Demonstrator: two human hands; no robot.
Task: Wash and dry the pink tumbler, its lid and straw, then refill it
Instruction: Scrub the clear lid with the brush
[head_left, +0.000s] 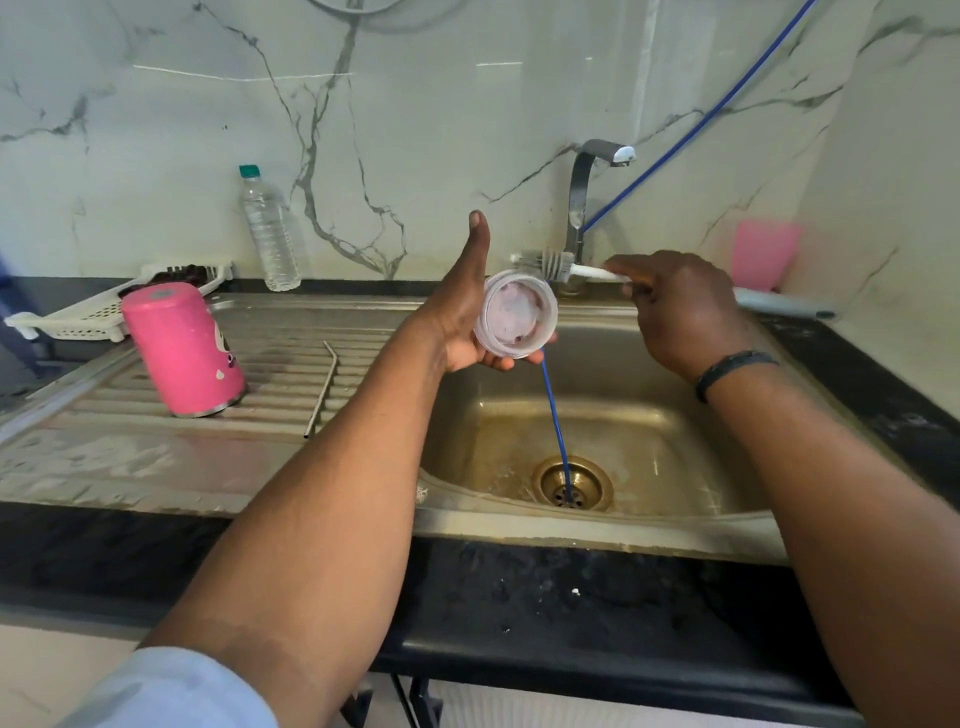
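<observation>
My left hand (460, 306) holds the clear round lid (516, 316) over the sink basin, fingers curled under it and thumb pointing up. My right hand (675, 306) grips the white handle of a bottle brush (556, 265), whose bristle head sits just above the lid's far rim. The pink tumbler (182, 349) stands upside down on the drainboard at the left. Beside it on the ridges lies the bent metal straw (323, 387).
A steel sink (649, 441) with a brass drain lies below my hands; a blue hose (556, 415) hangs into it. The tap (587, 192) rises behind. A water bottle (269, 231), a white rack (93, 312) and a pink cup (763, 254) stand along the wall.
</observation>
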